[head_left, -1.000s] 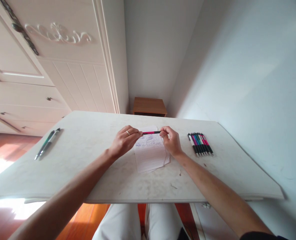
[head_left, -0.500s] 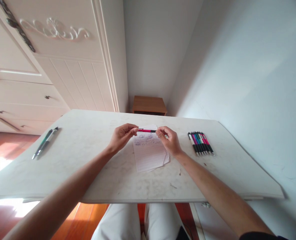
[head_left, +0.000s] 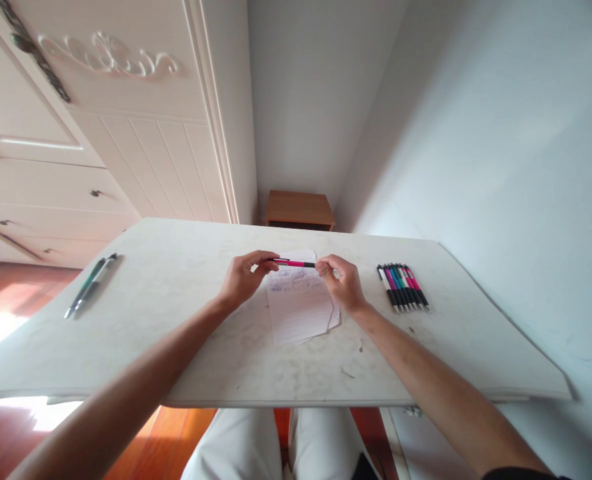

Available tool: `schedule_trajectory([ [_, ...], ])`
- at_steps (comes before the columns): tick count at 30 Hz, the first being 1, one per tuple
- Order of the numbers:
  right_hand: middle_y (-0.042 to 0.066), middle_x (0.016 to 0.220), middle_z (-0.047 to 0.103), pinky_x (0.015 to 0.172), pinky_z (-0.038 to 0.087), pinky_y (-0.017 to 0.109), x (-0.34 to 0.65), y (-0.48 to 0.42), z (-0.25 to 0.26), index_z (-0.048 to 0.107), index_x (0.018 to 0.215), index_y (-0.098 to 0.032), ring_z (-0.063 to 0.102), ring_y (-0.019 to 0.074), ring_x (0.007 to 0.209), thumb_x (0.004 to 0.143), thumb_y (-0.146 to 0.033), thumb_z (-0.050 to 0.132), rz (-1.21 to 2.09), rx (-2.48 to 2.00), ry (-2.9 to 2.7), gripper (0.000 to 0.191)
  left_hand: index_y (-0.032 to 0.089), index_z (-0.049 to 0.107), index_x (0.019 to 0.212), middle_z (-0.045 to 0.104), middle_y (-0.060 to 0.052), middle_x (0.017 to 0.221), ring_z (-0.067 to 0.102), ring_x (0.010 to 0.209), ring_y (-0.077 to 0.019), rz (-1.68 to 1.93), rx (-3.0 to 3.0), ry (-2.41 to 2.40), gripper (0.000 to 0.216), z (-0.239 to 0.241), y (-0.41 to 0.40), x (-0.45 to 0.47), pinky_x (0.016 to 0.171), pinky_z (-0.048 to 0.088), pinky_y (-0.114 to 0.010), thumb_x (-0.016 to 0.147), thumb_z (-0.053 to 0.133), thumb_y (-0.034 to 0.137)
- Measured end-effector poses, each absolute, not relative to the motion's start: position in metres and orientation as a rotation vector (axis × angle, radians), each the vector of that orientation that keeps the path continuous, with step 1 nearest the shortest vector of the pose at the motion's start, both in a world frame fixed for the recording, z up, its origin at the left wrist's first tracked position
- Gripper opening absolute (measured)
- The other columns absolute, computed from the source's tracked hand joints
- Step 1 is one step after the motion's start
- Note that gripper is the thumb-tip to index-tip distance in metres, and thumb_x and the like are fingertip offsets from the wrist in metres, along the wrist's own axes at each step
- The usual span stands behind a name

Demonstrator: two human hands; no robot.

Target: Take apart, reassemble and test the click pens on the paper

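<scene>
A pink and black pen [head_left: 294,263] is held level between both hands, just above a scribbled sheet of lined paper [head_left: 301,307] on the white table [head_left: 176,347]. My left hand [head_left: 245,278] pinches the pen's left end with its fingertips. My right hand [head_left: 343,281] pinches the right end, fingers curled. Both forearms reach in from the bottom of the view.
A row of several coloured pens [head_left: 402,287] lies on the table to the right of my right hand. Two dark pens [head_left: 90,285] lie near the left edge. A white cabinet [head_left: 106,133] stands at the left, a small brown stand [head_left: 299,210] behind the table.
The pen and both hands have shifted slightly left and up over the paper. The left fingers went from wrapped over the pen's end to a fingertip pinch.
</scene>
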State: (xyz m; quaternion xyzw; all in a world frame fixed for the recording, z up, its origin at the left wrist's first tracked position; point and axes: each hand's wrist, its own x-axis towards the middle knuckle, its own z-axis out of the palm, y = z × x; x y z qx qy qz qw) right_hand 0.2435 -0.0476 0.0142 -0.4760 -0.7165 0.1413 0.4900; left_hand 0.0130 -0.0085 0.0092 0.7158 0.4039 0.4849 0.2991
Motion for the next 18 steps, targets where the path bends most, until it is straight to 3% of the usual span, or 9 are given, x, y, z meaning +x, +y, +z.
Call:
schedule_trajectory([
  [9, 0.004, 0.078, 0.069, 0.072, 0.050, 0.030, 0.251, -0.037, 0.007, 0.066, 0.085, -0.019, 0.064, 0.0182, 0.074, 0.092, -0.053, 0.050, 0.582, -1.179, -1.665, 0.038, 0.016, 0.071, 0.092, 0.071, -0.003, 0.067, 0.061, 0.058, -0.0135, 1.292, 1.846, 1.090, 0.028, 0.011, -0.007, 0.013, 0.061, 0.052, -0.026, 0.085, 0.061, 0.041],
  [14, 0.007, 0.088, 0.071, 0.077, 0.050, 0.033, 0.280, -0.024, 0.007, 0.067, 0.097, -0.018, 0.065, 0.0192, 0.081, 0.094, -0.055, 0.042, 0.527, -1.280, -1.568, 0.045, 0.015, 0.071, 0.091, 0.069, -0.004, 0.065, 0.058, 0.056, -0.0124, 1.312, 1.775, 1.153, 0.029, 0.014, -0.004, 0.009, 0.057, 0.049, -0.025, 0.086, 0.059, 0.041],
  [18, 0.008, 0.095, 0.069, 0.077, 0.049, 0.034, 0.306, -0.016, 0.005, 0.070, 0.097, -0.018, 0.063, 0.0186, 0.079, 0.084, -0.044, 0.063, 0.358, -1.433, -1.752, 0.030, 0.014, 0.071, 0.090, 0.068, -0.003, 0.065, 0.057, 0.057, -0.0122, 1.316, 1.758, 1.196, 0.029, 0.013, -0.002, 0.005, 0.057, 0.048, -0.024, 0.085, 0.059, 0.041],
])
